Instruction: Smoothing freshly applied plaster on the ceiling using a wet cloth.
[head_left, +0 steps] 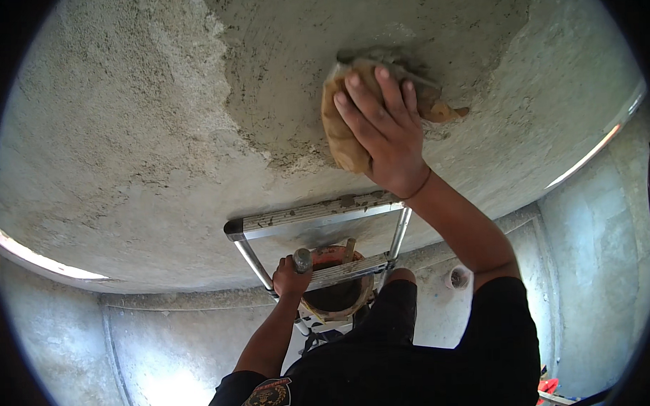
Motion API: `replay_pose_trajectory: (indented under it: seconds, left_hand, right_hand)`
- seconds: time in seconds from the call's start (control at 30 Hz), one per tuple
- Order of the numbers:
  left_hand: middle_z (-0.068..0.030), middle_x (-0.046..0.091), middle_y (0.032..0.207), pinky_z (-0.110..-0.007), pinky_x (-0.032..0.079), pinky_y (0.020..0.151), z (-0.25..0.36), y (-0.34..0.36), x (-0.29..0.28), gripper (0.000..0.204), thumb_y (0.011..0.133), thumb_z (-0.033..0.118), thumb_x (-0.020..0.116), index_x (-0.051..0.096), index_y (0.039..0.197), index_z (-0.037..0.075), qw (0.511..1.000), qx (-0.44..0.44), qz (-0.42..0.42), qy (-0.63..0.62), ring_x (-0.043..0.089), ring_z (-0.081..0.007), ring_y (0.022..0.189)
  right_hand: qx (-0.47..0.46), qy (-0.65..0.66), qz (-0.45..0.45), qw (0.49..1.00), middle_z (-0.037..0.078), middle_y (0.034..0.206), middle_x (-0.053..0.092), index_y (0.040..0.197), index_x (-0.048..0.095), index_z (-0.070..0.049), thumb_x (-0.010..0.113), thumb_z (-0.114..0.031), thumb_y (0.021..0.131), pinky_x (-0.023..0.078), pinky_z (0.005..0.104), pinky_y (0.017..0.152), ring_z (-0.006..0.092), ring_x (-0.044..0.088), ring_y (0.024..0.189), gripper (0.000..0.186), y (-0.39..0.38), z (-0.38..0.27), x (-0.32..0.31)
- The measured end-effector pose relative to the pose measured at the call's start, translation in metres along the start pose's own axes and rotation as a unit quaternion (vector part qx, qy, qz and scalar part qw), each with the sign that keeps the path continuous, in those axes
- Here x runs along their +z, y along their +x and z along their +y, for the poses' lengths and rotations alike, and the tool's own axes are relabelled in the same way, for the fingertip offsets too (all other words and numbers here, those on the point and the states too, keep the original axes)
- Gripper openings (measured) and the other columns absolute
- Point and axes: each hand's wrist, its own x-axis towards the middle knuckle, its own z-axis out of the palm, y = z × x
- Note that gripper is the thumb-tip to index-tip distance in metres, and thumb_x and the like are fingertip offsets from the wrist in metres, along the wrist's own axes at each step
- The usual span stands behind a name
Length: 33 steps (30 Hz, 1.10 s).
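Observation:
Above me, my right hand [387, 129] presses a tan crumpled sheet [346, 145] against a darker, wet-looking patch of plaster [285, 97]; whether it is cloth or paper I cannot tell. Its fingers lie spread over the sheet, and an orange-brown end sticks out past them. Lower down, my left hand [292, 279] is closed beside the ladder's left rail, around a tool with a rounded grey handle end [302, 259]. The rest of that tool is hidden. The aluminium ladder [297, 220] has mortar smears on its top bar.
Behind a ladder rung sits a bucket [364, 296] with grey mortar and a wooden handle [349, 249] in it. Rough, paler plaster [135, 102] surrounds the wet patch. A small round container [457, 277] lies below on the right. Something red [548, 390] shows at the lower right.

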Motion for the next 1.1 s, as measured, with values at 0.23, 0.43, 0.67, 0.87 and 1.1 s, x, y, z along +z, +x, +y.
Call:
replay_pose_trajectory:
  seconds: [0.23, 0.43, 0.67, 0.87, 1.1]
  left_hand:
    - [-0.0123, 0.066, 0.101, -0.050, 0.056, 0.079, 0.003, 0.000, 0.000, 0.047, 0.073, 0.044, 0.079, 0.063, 0.102, 0.011, 1.000, 0.000, -0.008, 0.005, 0.068, -0.0374, 0.091]
    - [-0.0119, 0.067, 0.102, -0.050, 0.056, 0.079, 0.003, 0.000, -0.002, 0.047, 0.072, 0.044, 0.079, 0.063, 0.102, 0.011, 1.000, 0.006, -0.003, -0.006, 0.068, -0.0383, 0.091]
    - [-0.0118, 0.067, 0.101, -0.050, 0.056, 0.076, -0.004, -0.002, 0.004, 0.046, 0.070, 0.043, 0.080, 0.064, 0.099, 0.011, 1.000, 0.013, 0.012, -0.011, 0.068, -0.0381, 0.088]
    - [-0.0125, 0.066, 0.100, -0.051, 0.056, 0.076, 0.002, 0.000, 0.000, 0.046, 0.070, 0.042, 0.080, 0.064, 0.100, 0.011, 1.000, 0.018, 0.009, -0.018, 0.068, -0.0382, 0.088]
    - [-0.0129, 0.066, 0.098, -0.051, 0.056, 0.075, -0.004, 0.000, 0.002, 0.046, 0.072, 0.043, 0.079, 0.064, 0.100, 0.011, 1.000, 0.010, 0.019, -0.010, 0.068, -0.0386, 0.087]
  right_hand:
    - [-0.029, -0.069, 0.082, 0.994, 0.010, 0.151, 0.051, 0.137, 0.061, -0.010, 0.063, -0.039, 0.096, 0.013, 0.0516, 0.124, 0.0355, 0.033, 0.149, 0.051, -0.024, 0.058, -0.011]
    - [0.109, 0.021, 0.192, 0.975, 0.009, 0.150, 0.052, 0.137, 0.060, -0.008, 0.061, -0.038, 0.097, 0.013, 0.0517, 0.124, 0.0359, 0.035, 0.148, 0.050, 0.025, 0.006, 0.003]
    - [-0.055, 0.004, -0.009, 0.998, 0.006, 0.145, 0.057, 0.130, 0.065, -0.010, 0.058, -0.024, 0.097, 0.018, 0.0501, 0.123, 0.0287, 0.041, 0.144, 0.036, -0.029, 0.019, -0.008]
    - [0.066, 0.025, 0.171, 0.983, 0.006, 0.143, 0.059, 0.129, 0.066, -0.012, 0.061, -0.026, 0.095, 0.018, 0.0497, 0.123, 0.0285, 0.044, 0.143, 0.037, 0.025, 0.036, -0.023]
    - [-0.065, 0.057, -0.048, 0.995, 0.006, 0.141, 0.061, 0.131, 0.066, -0.013, 0.061, -0.022, 0.094, 0.021, 0.0482, 0.122, 0.0273, 0.045, 0.143, 0.038, -0.003, -0.029, 0.013]
